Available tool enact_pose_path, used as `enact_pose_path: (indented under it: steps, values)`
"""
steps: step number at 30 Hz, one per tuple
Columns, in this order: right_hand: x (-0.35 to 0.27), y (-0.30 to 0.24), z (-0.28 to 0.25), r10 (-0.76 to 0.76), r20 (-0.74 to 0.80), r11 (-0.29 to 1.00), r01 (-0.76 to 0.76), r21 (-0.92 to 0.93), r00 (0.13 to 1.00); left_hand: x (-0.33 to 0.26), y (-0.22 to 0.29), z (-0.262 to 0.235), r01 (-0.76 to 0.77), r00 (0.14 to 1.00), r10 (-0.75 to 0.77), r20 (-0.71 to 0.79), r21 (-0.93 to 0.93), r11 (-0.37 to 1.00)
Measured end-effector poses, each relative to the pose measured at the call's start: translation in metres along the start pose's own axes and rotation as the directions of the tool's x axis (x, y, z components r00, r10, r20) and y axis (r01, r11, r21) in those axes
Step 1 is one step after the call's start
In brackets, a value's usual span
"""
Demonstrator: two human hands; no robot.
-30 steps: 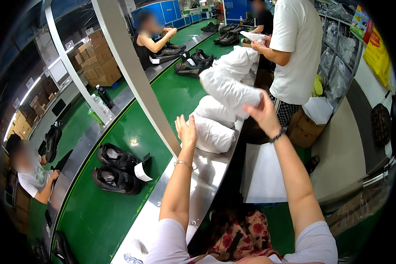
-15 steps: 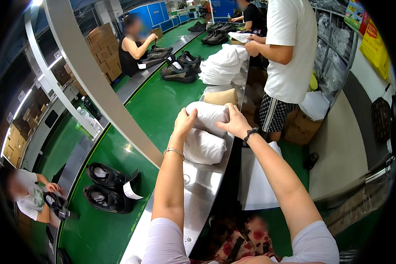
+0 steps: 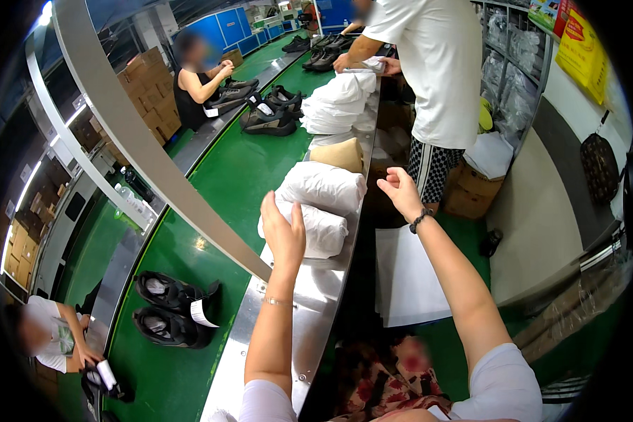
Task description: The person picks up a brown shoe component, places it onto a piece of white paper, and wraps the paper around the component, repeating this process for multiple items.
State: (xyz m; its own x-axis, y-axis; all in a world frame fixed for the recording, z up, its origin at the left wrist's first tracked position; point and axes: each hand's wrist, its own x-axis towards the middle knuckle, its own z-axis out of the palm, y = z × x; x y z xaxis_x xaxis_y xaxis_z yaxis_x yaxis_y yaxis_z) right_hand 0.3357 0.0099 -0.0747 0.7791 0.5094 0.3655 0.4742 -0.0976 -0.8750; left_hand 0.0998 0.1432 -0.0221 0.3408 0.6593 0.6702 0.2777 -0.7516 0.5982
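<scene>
Factory line, head view: green conveyor belt (image 3: 218, 190) runs away from the viewer, with a steel bench (image 3: 316, 281) along its right edge and a grey slanted beam (image 3: 141, 141) crossing in front.

Left hand (image 3: 283, 232): forearm raised from the lower edge, palm laid flat against the near end of a white wrapped bundle (image 3: 316, 231) on the bench; grip spread, fingers apart, pressing rather than clamped. Thin bracelet at the wrist.

Right hand (image 3: 401, 190): arm stretched forward, hand in the air just right of a second white bundle (image 3: 323, 186) that lies on top of and behind the first; grip apart, fingers loosely curled, holding nothing. Dark beaded band at the wrist.

Packages: tan paper-wrapped piece (image 3: 341, 153) just behind the two bundles; heap of further white bundles (image 3: 337, 102) further along the bench. White flat sheets (image 3: 408, 278) lie below the bench edge, right. Brown cartons (image 3: 155, 91) stacked far left; brown open carton (image 3: 475, 190) on the floor by a standing person in a white shirt (image 3: 436, 70). Yellow sign (image 3: 580, 49) on the right wall.

Belt: pair of black shoes (image 3: 169, 316) with a white tag (image 3: 200, 313) near left; more dark shoes (image 3: 267, 116) further off
</scene>
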Motion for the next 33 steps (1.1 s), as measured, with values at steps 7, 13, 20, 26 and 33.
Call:
enact_pose_path:
  steps: [7, 13, 20, 26, 33]
  values:
    - [0.06, 0.043, 0.038, 0.069, -0.041, 0.994, -0.072, -0.081, 0.997, -0.053, 0.004, -0.017, 0.104, 0.983, -0.093, 0.159, -0.065, 0.992]
    - [0.112, 0.033, 0.09, 0.339, 0.038, 0.914, -0.319, -0.249, 0.94, -0.055, 0.002, -0.025, 0.182, 0.969, -0.149, 0.199, -0.16, 0.97]
    - [0.124, 0.069, 0.118, 0.208, -0.114, 0.94, -0.231, -0.251, 0.971, -0.053, 0.001, -0.016, 0.231, 0.959, -0.179, 0.219, -0.241, 0.943]
    - [0.111, 0.081, 0.072, 0.226, -0.362, 0.766, 0.064, 0.639, 0.904, -0.046, 0.012, -0.023, 0.2, 0.974, -0.153, 0.166, -0.32, 0.926]
    - [-0.026, -0.023, -0.06, 0.097, -0.259, 0.429, 0.195, 0.882, 0.961, -0.077, 0.046, -0.022, 0.426, 0.885, -0.167, 0.435, -0.613, 0.665]
